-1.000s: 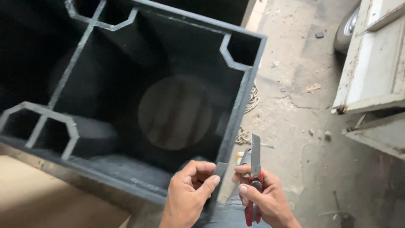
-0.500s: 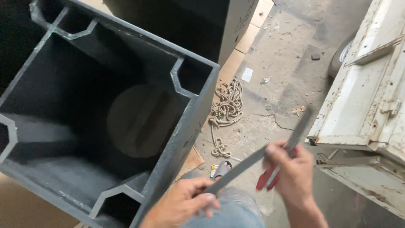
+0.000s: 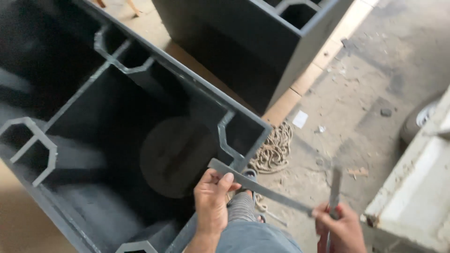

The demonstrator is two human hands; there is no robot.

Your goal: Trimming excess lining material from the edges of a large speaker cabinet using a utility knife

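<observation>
I see my left hand (image 3: 213, 199) pinching one end of a long flat grey plastic strip (image 3: 260, 187), fingers curled narrow around it, at about six o'clock in the view. The strip runs toward four o'clock, where my right hand (image 3: 340, 227) grips its other end together with a red-handled blade tool (image 3: 333, 197), fist closed. The strip's near end lies against the rim of the big dark grey square box (image 3: 154, 56) at nine o'clock. A coil of pale rope (image 3: 274, 150) lies on the dusty concrete floor (image 3: 370, 79) just beyond the box corner.
</observation>
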